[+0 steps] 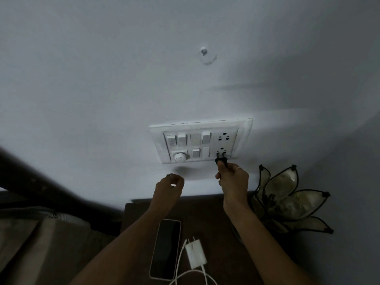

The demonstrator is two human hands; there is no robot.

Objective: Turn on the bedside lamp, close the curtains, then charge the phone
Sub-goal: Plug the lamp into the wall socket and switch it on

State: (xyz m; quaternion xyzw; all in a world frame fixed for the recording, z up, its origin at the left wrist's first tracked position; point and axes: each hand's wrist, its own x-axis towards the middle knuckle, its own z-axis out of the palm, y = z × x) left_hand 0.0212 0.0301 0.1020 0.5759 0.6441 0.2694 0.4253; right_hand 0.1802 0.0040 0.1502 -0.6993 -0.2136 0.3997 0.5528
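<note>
Here, in the head view, the right hand pinches a black two-pin plug between thumb and curled fingers, its metal pins at the lower socket of a white plastic switchboard on the matte grey wall; whether the pins are seated is hard to make out. The left hand hovers beside it with fingers loosely curled, holding nothing. On the dark wooden bedside table, a glossy slab-shaped phone lies screen up near the front edge, between the forearms. Just right of it rests a blocky white charger adapter, pins pointing toward the wall, its smooth white cable looping out of frame below. At the table's right edge stands a petal-shaped lamp, unlit, panes dark-rimmed. A rotary knob protrudes from the board's lower left.
</note>
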